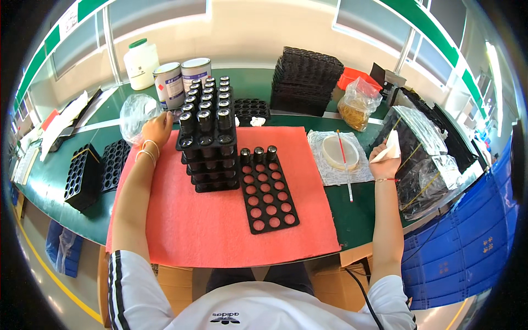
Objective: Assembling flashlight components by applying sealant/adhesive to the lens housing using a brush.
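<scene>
My left hand (158,130) is closed at the left side of a tall stack of black trays (212,177), next to a clear plastic bag (136,116). What its fingers hold, if anything, is hidden. Shiny black cylinders (204,118) stand upright in rows in the top tray. At the right, my right hand (386,165) grips a folded white tissue (391,147), raised beside a plastic-wrapped block. Between the hands, a single black tray (267,192) with round holes lies on a pink foam mat (187,236). Three cylinders (259,154) stand in its far row.
A round white dish (340,152) sits on a cloth, with a thin red-and-white stick (345,165) across it. Behind are paint cans (169,85), a white jug (141,65), stacked black trays (304,82) and a bag of yellow bands (358,105). More trays (82,177) stand left.
</scene>
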{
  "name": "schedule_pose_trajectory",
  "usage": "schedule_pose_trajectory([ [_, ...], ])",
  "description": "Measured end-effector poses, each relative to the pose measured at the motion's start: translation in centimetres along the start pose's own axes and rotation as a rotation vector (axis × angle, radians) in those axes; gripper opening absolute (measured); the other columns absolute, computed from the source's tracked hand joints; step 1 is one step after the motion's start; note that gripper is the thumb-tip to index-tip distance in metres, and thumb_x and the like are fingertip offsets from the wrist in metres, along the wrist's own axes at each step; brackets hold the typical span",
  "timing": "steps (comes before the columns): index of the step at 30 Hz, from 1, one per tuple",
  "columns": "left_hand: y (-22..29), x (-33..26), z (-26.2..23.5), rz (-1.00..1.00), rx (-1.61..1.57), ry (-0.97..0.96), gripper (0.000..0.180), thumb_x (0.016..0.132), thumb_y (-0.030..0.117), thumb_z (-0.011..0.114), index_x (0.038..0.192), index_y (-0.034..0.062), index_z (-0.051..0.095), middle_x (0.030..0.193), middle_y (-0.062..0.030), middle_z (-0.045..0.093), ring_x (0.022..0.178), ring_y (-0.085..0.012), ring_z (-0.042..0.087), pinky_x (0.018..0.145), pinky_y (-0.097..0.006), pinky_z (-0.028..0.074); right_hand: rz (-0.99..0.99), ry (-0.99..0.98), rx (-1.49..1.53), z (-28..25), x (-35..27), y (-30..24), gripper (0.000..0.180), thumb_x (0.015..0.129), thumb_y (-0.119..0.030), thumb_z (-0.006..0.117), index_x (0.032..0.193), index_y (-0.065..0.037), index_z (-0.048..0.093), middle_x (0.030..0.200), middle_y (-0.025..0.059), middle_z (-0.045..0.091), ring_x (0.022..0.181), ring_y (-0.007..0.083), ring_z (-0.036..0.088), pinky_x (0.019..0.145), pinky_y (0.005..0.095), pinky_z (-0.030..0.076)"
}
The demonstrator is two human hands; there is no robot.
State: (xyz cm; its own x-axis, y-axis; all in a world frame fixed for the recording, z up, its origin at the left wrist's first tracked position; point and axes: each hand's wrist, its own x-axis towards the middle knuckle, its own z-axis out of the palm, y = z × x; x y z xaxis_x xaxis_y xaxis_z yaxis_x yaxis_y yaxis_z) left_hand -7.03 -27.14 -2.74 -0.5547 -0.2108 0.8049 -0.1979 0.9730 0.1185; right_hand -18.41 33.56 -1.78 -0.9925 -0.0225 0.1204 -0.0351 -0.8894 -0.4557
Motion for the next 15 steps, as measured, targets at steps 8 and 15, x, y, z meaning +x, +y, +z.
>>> schedule_pose_trajectory([
  [8,0.0,0.0,-0.2,0.020,0.007,0.007,0.033,0.087,0.033,0.047,0.069,0.0101,0.062,0.061,-0.0152,0.060,0.056,-0.0348,0.059,0.053,-0.045,0.046,-0.017,0.068,-0.084,1.1,-0.3,0.9,0.034,0.080,-0.043,0.047,0.077,-0.009,0.052,0.054,-0.0006,0.045,0.048,0.0140,0.043,0.044,0.0249,0.037],
  [15,0.5,-0.2,-0.6,0.040,-0.001,-0.011,0.034,0.087,0.035,0.046,0.070,0.0105,0.063,0.061,-0.0164,0.060,0.055,-0.0349,0.059,0.053,-0.046,0.046,0.007,-0.016,-0.096,0.9,-0.5,0.8,0.035,0.081,-0.043,0.047,0.078,-0.008,0.051,0.054,-0.0022,0.036,0.047,0.0128,0.034,0.043,0.0248,0.032],
])
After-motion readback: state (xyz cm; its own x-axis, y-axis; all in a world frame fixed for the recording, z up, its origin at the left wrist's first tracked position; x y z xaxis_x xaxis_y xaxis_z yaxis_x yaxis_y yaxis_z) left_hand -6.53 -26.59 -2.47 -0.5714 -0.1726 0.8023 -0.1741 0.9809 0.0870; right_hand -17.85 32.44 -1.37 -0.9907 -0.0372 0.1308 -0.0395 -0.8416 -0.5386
